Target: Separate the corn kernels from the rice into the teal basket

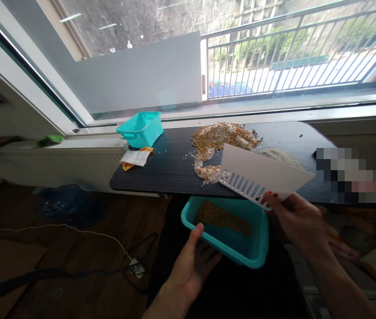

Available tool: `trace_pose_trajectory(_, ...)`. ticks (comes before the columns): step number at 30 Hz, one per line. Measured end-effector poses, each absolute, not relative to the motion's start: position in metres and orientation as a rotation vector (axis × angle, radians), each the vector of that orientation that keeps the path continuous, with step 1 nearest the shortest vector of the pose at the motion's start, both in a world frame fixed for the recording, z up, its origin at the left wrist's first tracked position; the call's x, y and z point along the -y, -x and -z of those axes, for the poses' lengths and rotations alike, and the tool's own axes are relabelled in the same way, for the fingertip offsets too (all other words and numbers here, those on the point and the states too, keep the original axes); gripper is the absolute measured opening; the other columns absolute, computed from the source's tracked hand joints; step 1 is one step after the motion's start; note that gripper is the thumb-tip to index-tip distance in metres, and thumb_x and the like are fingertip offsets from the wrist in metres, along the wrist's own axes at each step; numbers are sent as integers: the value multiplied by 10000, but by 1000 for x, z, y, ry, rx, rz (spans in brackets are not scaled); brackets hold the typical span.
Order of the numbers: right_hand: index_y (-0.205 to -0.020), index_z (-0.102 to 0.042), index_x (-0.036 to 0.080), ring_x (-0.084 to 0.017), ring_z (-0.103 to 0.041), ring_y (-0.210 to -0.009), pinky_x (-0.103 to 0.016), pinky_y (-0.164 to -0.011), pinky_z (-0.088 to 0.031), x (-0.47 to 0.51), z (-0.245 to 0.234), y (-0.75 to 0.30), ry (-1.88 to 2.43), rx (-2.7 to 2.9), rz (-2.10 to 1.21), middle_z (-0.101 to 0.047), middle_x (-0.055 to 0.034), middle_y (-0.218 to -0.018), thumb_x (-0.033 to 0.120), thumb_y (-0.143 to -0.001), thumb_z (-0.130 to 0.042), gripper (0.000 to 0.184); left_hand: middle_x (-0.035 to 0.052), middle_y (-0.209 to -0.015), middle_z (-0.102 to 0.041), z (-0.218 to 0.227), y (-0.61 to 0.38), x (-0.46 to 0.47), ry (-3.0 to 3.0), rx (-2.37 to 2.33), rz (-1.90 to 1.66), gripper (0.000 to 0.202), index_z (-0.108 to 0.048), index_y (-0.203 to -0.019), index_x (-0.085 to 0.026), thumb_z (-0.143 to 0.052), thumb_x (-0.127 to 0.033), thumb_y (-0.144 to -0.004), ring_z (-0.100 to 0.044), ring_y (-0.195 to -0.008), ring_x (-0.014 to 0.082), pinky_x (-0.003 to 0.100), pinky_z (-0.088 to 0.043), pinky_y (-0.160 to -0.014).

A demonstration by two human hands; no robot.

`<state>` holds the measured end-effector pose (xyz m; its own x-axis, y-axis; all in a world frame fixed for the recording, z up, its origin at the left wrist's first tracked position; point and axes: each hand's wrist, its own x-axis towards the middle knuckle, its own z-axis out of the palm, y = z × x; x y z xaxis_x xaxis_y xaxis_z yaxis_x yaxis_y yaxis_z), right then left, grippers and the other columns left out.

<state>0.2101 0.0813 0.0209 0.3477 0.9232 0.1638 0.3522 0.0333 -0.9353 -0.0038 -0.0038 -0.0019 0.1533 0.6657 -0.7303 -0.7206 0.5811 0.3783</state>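
Note:
My left hand (189, 270) grips the near side of a teal plastic basin (257, 261), thumb at the rim and fingers under it. The basin is just below the table's front edge, with round brown-yellow grains (221, 216) on its bottom. In my right hand (303, 219) is a white plastic panel with a row of slots (264, 170), tilted over the table edge. Behind the panel lies a mixed heap of yellow-brown and white grains (213, 137). A pile of white, rice-like grains (279, 155) sits further right, partly hidden by the panel.
The dark table (164, 173) stands against a window. At its left are another teal basin (141, 141) and a white packet on an orange cloth (136, 158). A radiator (91, 159) runs left of it. A cable with a socket block (137, 268) lies on the floor.

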Motion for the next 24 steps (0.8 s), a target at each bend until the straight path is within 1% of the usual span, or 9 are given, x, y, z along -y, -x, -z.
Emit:
trace_pose_trajectory(3, -705, -702, 226, -207, -651, -552, -301, -503, -497, -84, -19, -228, 1620, 1195, -543, -700, -9, -604, 462, -692, -723, 237, 145, -1244, -637, 2, 2, 4, 68, -1002, -996, 532, -540, -1253, -145, -607, -469, -837, -641, -1071, 251, 389, -459, -984)
trace_pose_trajectory(7, -747, -703, 232, -222, -665, -603, -318, -539, -508, -90, -24, -234, 1593, 1166, -585, -712, -43, -664, 476, -728, -703, 245, 149, -1258, -631, 2, 2, 4, 53, -990, -995, 543, -536, -1265, -148, -609, -470, -834, -624, -1115, 265, 403, -442, -1010)
trace_pose_trajectory(11, -692, -681, 239, -198, -647, -588, -316, -563, -528, -98, -30, -221, 1459, 1252, -645, -698, -18, -650, 448, -715, -707, 213, 149, -1294, -607, 2, 3, 3, 47, -995, -980, 559, -535, -1274, -150, -601, -487, -834, -619, -1122, 264, 392, -446, -1002)
trace_pose_trajectory(14, -701, -680, 250, -188, -642, -605, -310, -574, -547, -104, -30, -212, 1398, 1296, -735, -702, -7, -682, 452, -719, -704, 203, 148, -1306, -599, 3, 4, 3, 51, -998, -976, 563, -535, -1273, -143, -593, -494, -837, -615, -1123, 263, 383, -450, -995)
trace_pose_trajectory(24, -702, -688, 262, -177, -639, -627, -296, -585, -552, -102, -35, -212, 1376, 1258, -832, -708, -2, -702, 413, -698, -726, 156, 138, -1255, -631, 3, 4, 4, 74, -983, -990, 515, -535, -1258, -140, -580, -460, -856, -634, -1081, 254, 391, -454, -1000)
